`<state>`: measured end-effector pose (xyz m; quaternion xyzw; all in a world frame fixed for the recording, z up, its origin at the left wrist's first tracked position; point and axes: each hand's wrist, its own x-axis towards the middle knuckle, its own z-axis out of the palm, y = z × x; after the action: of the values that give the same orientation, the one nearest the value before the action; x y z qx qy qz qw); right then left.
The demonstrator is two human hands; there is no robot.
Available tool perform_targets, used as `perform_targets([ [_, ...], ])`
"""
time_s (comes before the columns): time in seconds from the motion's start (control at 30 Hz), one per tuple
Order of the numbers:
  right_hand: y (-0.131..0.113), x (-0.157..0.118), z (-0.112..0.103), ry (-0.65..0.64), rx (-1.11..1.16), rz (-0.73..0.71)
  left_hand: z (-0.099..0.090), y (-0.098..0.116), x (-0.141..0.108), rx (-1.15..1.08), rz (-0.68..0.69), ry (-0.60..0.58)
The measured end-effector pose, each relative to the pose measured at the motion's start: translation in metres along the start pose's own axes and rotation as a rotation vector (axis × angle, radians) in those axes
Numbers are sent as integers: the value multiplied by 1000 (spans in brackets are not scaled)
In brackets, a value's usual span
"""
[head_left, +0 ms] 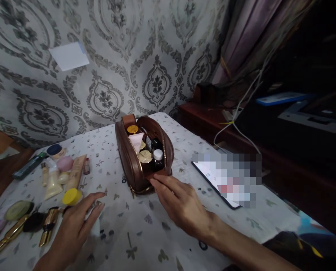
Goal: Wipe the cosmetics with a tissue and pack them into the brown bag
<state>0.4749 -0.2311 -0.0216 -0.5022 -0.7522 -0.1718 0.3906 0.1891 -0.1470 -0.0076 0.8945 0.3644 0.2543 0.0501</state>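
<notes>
A brown pouch (128,165) stands unzipped on the patterned white cloth, holding a gold-lidded jar (145,156), a white-capped bottle (158,154), a pale pink tube (136,140) and an orange-lidded container (132,130). My right hand (182,199) pinches the pouch's near end. Over the cloth at the left, my left hand (77,222) has thumb and fingers apart, with nothing seen between them. Just beyond it is a yellow-lidded jar (72,196). Tubes, a pink sponge (64,163) and a dark-lidded jar (55,150) lie farther back.
At the lower left lie a gold-handled item (8,236), a gold and black bottle (49,226) and a green oval item (18,210). A phone (213,184), partly pixelated, lies right of the pouch. White cables (249,90) hang over dark red furniture (199,116).
</notes>
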Motion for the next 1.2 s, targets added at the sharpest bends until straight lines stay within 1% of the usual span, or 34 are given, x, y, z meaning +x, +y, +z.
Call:
perform_targets([
  [0.07, -3, -7, 4, 31, 1, -10, 10, 7, -7, 83, 117, 47],
  [0.1, -5, -9, 5, 46, 9, -24, 15, 11, -11, 127, 188, 50],
  [0.17, -7, -14, 8, 58, 31, -41, 24, 17, -20, 204, 349, 20],
  [0.23, -8, -16, 11, 33, 50, -25, 34, 20, -30, 249, 482, -48],
  [0.3, -8, -18, 12, 16, 75, -11, 41, 20, -40, 259, 555, -124],
  [0.37, -7, -18, 12, 2, 99, -17, 44, 20, -49, 275, 554, -180],
  [0.43, -6, -16, 12, -15, 129, -14, 44, 23, -56, 296, 515, -217],
  [0.5, -8, -12, 12, -31, 167, 25, 40, 29, -60, 292, 470, -239],
  [0.57, -13, -7, 12, -28, 210, 73, 34, 35, -61, 243, 445, -247],
  [0.63, -20, -2, 15, -28, 247, 96, 27, 38, -59, 176, 425, -228],
  [0.7, -28, 3, 20, -33, 291, 88, 20, 36, -58, 124, 382, -201],
  [0.8, -42, 10, 32, -41, 394, 45, 7, 24, -55, 112, 280, -147],
  [0.9, -58, 19, 49, -71, 565, 39, -9, 3, -49, 97, 180, -85],
  [0.93, -64, 22, 55, -103, 640, 56, -15, -7, -46, 70, 137, -69],
  [1.0, -78, 28, 69, -217, 805, 132, -29, -28, -38, -7, 5, -43],
  [1.03, -85, 31, 77, -289, 890, 193, -36, -41, -34, -38, -87, -22],
  [1.1, -99, 37, 93, -433, 1054, 373, -50, -69, -25, -43, -284, 31],
  [1.17, -111, 42, 109, -557, 1191, 593, -62, -100, -17, 22, -427, 109],
  [1.2, -116, 44, 116, -603, 1239, 692, -68, -116, -13, 46, -472, 143],
])
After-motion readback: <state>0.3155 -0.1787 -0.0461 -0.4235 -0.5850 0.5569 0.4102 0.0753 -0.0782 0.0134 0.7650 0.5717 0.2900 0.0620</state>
